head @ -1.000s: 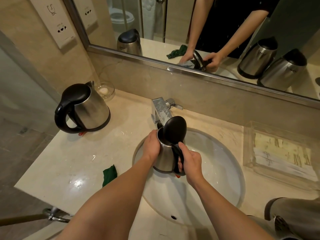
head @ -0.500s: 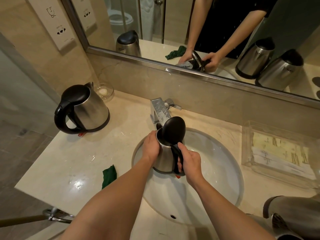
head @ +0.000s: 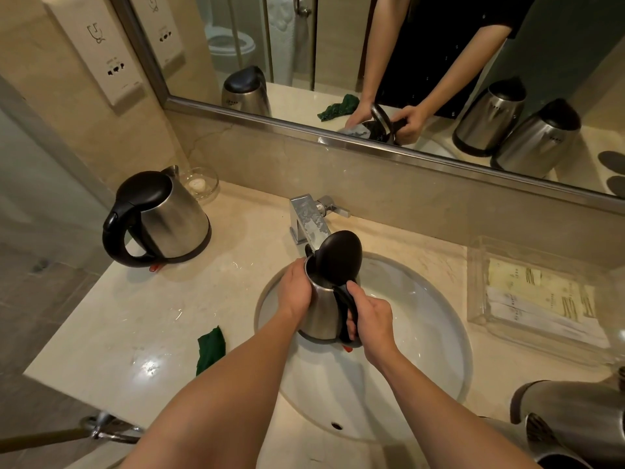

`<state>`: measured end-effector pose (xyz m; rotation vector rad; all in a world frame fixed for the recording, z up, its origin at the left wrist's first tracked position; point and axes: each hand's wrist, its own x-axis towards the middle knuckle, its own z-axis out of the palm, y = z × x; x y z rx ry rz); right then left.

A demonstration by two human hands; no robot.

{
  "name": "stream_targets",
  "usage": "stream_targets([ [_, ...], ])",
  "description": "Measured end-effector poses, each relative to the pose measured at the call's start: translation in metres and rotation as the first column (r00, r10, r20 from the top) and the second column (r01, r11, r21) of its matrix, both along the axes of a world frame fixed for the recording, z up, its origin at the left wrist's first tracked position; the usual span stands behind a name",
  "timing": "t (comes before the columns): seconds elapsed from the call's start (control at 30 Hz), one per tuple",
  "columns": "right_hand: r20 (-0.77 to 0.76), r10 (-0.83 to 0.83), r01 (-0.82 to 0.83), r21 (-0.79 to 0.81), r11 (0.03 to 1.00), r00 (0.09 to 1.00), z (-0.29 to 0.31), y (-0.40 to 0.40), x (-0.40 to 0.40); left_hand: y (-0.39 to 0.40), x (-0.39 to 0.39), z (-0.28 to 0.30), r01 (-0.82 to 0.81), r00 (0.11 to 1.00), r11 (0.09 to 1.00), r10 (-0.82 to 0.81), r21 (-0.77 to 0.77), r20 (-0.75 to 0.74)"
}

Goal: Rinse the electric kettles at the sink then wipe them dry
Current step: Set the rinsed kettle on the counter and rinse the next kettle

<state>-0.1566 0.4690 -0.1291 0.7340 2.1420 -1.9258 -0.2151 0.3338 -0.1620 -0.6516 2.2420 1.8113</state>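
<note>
A steel kettle (head: 323, 308) with its black lid flipped up is held upright over the white sink basin (head: 422, 333), its mouth just under the chrome faucet (head: 307, 220). My left hand (head: 295, 288) wraps around the kettle's steel side. My right hand (head: 372, 324) grips its black handle. A second steel kettle (head: 169, 218) with a shut black lid stands on the counter at the left. A green cloth (head: 210, 348) lies on the counter beside the basin, partly hidden by my left arm.
More steel kettles (head: 575, 424) crowd the bottom right corner. A clear tray of sachets (head: 537, 299) sits right of the basin. A small glass dish (head: 200, 183) stands behind the left kettle. The mirror (head: 338, 62) runs along the back wall.
Both hands and the kettle stay in the same place under the faucet; only the camera view shifts slightly.
</note>
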Motion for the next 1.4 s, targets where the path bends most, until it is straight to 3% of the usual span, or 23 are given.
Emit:
stream_targets([
  [1.4,-0.017,-0.001,0.001,0.000,1.000,1.000,-0.0004,0.0021,0.0028,0.0027,0.0001,0.0029,-0.041,0.999,0.999,0.040,0.016,0.023],
])
